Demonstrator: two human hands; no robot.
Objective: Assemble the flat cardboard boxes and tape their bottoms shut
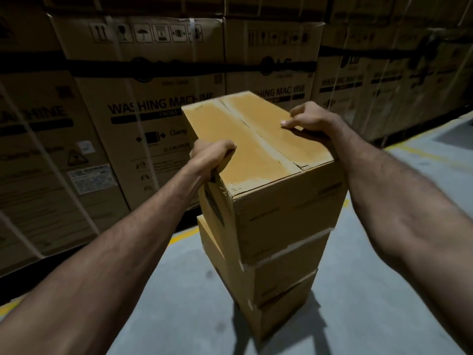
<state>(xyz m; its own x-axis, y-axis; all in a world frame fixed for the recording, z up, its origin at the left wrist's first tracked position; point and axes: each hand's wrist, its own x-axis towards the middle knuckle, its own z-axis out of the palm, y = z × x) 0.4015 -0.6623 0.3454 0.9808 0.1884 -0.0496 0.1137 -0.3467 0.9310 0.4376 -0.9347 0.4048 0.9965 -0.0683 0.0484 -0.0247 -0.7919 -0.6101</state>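
Gripping the top box (258,139) at both sides, I have my left hand (211,156) curled over its left top edge, fingers hooked onto the upper face and the thumb side down the wall. My right hand (311,123) clasps the far right edge, thumb lying flat on the top face and fingers wrapped over the rim out of sight. Between my hands a strip of tape (261,135) runs the length of the top seam, from the far edge to the near corner, where it looks scuffed. This box sits on a stack of two more boxes (279,285), slightly skewed so that its near corner overhangs them. The stack stands on a grey concrete floor (384,290), with open floor to my right and in front of the stack toward me. A yellow line (183,234) painted on the floor passes behind the stack. To my left and ahead, close behind the stack, rises a wall of large strapped cartons (143,103) printed "WASHING MACHINE".
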